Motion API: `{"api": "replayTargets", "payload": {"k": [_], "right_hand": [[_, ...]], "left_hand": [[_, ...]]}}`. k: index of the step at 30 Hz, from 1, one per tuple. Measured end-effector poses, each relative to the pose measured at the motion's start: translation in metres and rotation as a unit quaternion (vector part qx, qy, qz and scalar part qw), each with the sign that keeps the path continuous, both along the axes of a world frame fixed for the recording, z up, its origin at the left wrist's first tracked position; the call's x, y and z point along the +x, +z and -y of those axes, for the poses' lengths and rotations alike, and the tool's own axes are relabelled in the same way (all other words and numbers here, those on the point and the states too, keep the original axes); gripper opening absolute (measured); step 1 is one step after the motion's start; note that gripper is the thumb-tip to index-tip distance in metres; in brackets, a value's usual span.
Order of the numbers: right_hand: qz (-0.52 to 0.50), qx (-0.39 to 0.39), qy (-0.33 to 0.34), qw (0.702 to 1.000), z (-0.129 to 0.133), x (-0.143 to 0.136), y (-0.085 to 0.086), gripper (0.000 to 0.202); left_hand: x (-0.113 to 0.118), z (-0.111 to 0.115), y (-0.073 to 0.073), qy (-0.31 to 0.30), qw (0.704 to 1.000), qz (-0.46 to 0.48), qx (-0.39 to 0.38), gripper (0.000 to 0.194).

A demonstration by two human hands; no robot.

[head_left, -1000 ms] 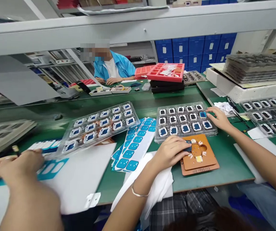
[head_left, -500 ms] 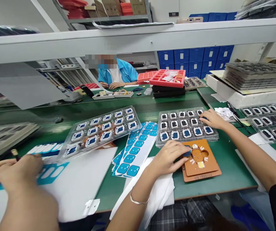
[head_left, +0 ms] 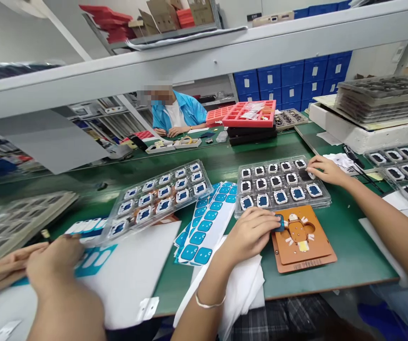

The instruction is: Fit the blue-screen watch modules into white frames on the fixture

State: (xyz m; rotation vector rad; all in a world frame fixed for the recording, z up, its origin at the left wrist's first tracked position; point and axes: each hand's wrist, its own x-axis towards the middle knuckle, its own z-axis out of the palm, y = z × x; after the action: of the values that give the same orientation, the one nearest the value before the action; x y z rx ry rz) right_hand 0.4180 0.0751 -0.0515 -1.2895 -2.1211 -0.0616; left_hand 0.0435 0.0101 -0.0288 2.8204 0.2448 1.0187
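My left hand [head_left: 251, 235], with a white bracelet on its wrist, pinches a small dark blue square piece [head_left: 279, 222] at the left edge of an orange fixture [head_left: 319, 251]. The fixture has a shaped recess, white tabs and a yellow patch. My right hand [head_left: 326, 169] is at the right side of a clear plastic tray [head_left: 326, 199], its fingers closed on a white-rimmed part [head_left: 311, 174] by a dark slot. Rows of white-rimmed parts with black or blue centres fill the tray. The fingertips partly hide the part.
A co-worker's hands [head_left: 52, 258] work at the left beside a second tray of parts [head_left: 164, 204]. Sheets of blue stickers [head_left: 209, 215] lie between the trays. Across the bench sits a person in blue [head_left: 185, 111]. Stacked trays [head_left: 377, 102] stand at the right.
The view has tilted and shifted slightly. My right hand has drawn a little right from the tray's slot, where a dark gap now shows. My left hand still holds the blue piece.
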Motion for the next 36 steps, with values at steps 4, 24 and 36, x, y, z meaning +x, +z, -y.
{"api": "replayTargets", "payload": {"k": [4, 24, 36], "right_hand": [[-0.025, 0.017, -0.031, 0.999, 0.004, 0.007, -0.01, 0.05], [-0.019, -0.098, -0.09, 0.991, -0.027, -0.011, -0.016, 0.033], [-0.308, -0.13, -0.003, 0.943, 0.043, -0.055, 0.041, 0.051]], "left_hand": [[0.0, 0.0, -0.001, -0.002, 0.999, 0.034, -0.003, 0.021], [0.028, 0.026, -0.008, -0.036, 0.998, -0.038, -0.032, 0.034], [0.024, 0.025, -0.005, -0.01, 0.998, -0.067, 0.002, 0.037]]}}
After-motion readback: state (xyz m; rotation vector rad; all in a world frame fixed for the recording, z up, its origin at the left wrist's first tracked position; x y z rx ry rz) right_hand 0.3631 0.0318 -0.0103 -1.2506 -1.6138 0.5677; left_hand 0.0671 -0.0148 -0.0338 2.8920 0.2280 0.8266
